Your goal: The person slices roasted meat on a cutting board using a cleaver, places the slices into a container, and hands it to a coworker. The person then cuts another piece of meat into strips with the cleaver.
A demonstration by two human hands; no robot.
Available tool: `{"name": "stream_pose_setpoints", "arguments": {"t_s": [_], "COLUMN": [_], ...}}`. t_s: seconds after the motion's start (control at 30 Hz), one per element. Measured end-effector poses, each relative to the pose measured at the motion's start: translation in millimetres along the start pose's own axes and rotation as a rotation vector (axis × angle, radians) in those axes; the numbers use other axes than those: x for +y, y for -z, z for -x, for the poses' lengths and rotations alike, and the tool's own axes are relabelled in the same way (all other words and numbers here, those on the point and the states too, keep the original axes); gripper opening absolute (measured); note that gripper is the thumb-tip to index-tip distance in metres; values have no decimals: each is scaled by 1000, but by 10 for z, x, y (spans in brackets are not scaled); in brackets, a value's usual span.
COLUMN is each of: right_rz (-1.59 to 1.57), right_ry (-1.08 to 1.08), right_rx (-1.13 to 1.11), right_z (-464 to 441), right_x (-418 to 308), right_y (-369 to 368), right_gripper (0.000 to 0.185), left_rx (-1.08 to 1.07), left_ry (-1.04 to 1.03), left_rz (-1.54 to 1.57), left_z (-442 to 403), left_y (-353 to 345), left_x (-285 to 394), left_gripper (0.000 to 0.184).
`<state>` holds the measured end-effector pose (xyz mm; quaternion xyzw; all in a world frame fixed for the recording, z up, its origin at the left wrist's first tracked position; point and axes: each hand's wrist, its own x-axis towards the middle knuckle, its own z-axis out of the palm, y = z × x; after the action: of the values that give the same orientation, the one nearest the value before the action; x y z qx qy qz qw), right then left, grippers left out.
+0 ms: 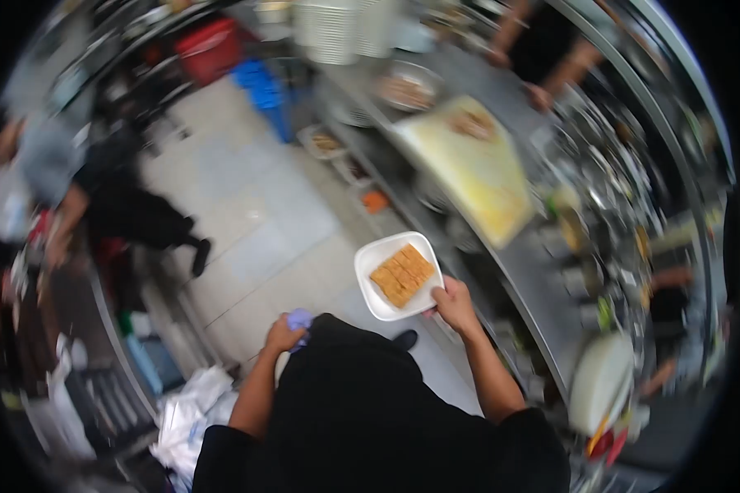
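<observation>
My right hand [454,302] grips the right edge of a white square plate [367,264], thumb on the rim and fingers below. On the plate lies a golden-brown slab of food [402,276], marked into pieces. My left hand [283,335] is low at my left side, closed on a purple cloth-like item [299,319]. Beyond the plate, a yellowish cutting board [469,177] with some food [473,125] on it rests on the steel counter [543,283].
A person [53,164] in dark trousers stands at the left. Another person's hands [541,97] are over the far counter. A blue stool-like object [265,94] and red bin [209,51] stand ahead. White plastic bags [193,411] lie at lower left; food containers line the lower shelf.
</observation>
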<state>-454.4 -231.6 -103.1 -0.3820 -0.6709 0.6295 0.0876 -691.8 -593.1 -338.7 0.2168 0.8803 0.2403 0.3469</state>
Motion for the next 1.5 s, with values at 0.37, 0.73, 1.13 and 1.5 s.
{"name": "stream_pose_setpoints", "arguments": {"t_s": [0.37,0.73,1.13,1.5], "right_rz": [53,99,176,-35], "right_ry": [144,224,182,-137], "right_rx": [-775,-1229,-1333,-1554], "right_z": [-1371,-1436,-1038,-1061], "right_x": [-708,-1500,-1882,-1553], "right_y": [-3545,-7115,-9734,-10672], "right_gripper": [25,25,29,28], "left_rx": [166,680,1148,947], "left_ry": [447,856,1010,1292], "left_rz": [180,670,392,925], "left_z": [965,2032,1562,967], "left_y": [857,898,132,-540], "left_x": [-596,-372,-1718,-491], "left_gripper": [77,75,67,76]}}
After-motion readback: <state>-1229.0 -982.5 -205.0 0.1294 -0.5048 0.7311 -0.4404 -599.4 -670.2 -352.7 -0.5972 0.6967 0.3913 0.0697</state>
